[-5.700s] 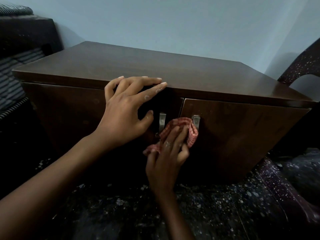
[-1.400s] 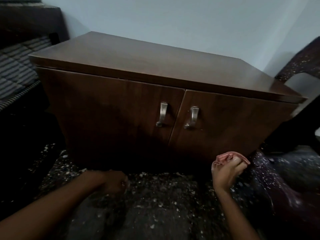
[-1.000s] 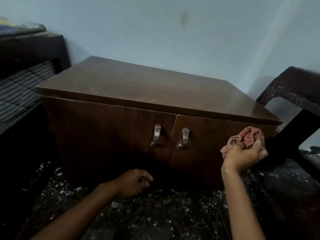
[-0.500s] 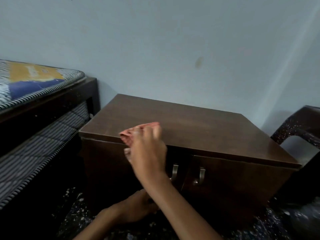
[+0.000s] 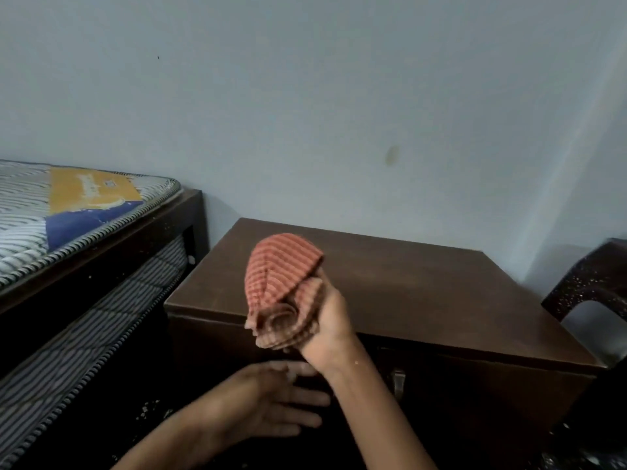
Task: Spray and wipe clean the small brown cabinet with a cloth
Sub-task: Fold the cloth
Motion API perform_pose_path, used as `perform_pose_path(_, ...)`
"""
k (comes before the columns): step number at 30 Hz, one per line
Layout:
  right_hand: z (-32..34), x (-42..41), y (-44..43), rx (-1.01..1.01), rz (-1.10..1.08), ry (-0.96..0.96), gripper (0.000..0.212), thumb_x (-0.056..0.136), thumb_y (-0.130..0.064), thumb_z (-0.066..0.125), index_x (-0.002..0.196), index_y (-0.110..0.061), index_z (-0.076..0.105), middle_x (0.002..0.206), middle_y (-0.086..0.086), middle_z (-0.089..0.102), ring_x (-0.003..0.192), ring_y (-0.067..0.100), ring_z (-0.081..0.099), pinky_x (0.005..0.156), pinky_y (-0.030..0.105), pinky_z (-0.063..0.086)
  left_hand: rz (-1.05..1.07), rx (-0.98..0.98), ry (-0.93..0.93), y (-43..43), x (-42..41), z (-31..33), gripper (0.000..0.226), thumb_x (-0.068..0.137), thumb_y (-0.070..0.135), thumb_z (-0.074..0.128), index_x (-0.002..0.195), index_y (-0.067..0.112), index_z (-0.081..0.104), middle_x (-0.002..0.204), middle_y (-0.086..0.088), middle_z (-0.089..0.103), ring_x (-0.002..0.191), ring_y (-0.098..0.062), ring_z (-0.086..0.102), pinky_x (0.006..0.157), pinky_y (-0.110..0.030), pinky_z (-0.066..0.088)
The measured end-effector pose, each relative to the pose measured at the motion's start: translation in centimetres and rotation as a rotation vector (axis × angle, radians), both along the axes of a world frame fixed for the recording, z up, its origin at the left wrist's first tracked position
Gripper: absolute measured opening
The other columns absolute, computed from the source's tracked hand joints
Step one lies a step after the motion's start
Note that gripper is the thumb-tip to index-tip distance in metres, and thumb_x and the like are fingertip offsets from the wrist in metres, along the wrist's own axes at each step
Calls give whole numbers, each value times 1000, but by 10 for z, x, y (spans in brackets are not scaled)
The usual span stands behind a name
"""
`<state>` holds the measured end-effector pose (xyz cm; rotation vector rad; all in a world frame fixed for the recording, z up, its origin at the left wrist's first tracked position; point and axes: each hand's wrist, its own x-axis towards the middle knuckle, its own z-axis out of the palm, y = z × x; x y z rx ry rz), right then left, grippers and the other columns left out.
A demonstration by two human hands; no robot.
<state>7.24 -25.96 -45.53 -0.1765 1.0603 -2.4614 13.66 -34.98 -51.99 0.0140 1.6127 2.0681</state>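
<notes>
The small brown cabinet [image 5: 424,293] stands against the pale wall, its flat top facing me and its dark front in shadow. My right hand [image 5: 330,329] is raised over the front left part of the top and grips a bunched red striped cloth [image 5: 281,286], held clear of the wood. My left hand [image 5: 274,407] is lower down in front of the cabinet's left door, fingers stretched out and apart, holding nothing. One metal door handle [image 5: 398,379] shows beside my right forearm. No spray bottle is in view.
A dark wooden bed frame [image 5: 112,242] with a striped mattress [image 5: 44,212] runs along the left, close to the cabinet's side. A dark speckled plastic chair [image 5: 590,283] stands at the right edge. The floor below is dark and speckled.
My right hand has lifted the cloth off the cabinet's front left edge and turned it upward. My left hand has opened flat near the left door. The view has tilted up.
</notes>
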Motion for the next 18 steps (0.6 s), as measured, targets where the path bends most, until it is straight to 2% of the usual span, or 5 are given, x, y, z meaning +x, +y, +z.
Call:
perform_pose_path(2,2,-10,19,-51,-20,-34,45,92,-36,36,90,-9,72,86,9,71,80,21,67,82,34,48,189,138,-14,-6,-10,25,29,94,28,38,102,14,63,99,-12,73,83,-24,71,73,-33,50)
perform_pose_path(6,34,-24,31,-167,-59,-103,63,82,-61,42,115,-11,63,110,15,67,101,30,62,86,42,49,539,283,-64,-6,-41,71,37,96,24,28,103,10,62,96,-14,69,82,-26,63,74,-40,50)
perform_pose_path(8,53,-27,35,-152,-22,-105,70,78,-63,48,118,-8,62,116,18,64,105,33,61,87,45,50,639,279,-93,-1,-46,96,42,96,30,27,109,9,61,95,-13,71,85,-27,64,71,-40,52)
perform_pose_path(12,108,-41,43,12,-28,-114,53,77,-32,66,117,1,60,117,23,62,102,34,62,88,48,52,542,287,-90,9,-56,156,63,91,60,30,110,10,63,105,-17,70,96,-32,67,76,-44,54)
perform_pose_path(18,224,-60,77,220,24,-139,32,68,-21,63,93,-3,71,89,14,71,79,29,67,76,39,53,370,110,46,14,-66,274,49,72,31,72,110,1,65,112,-20,67,108,-36,62,97,-52,47)
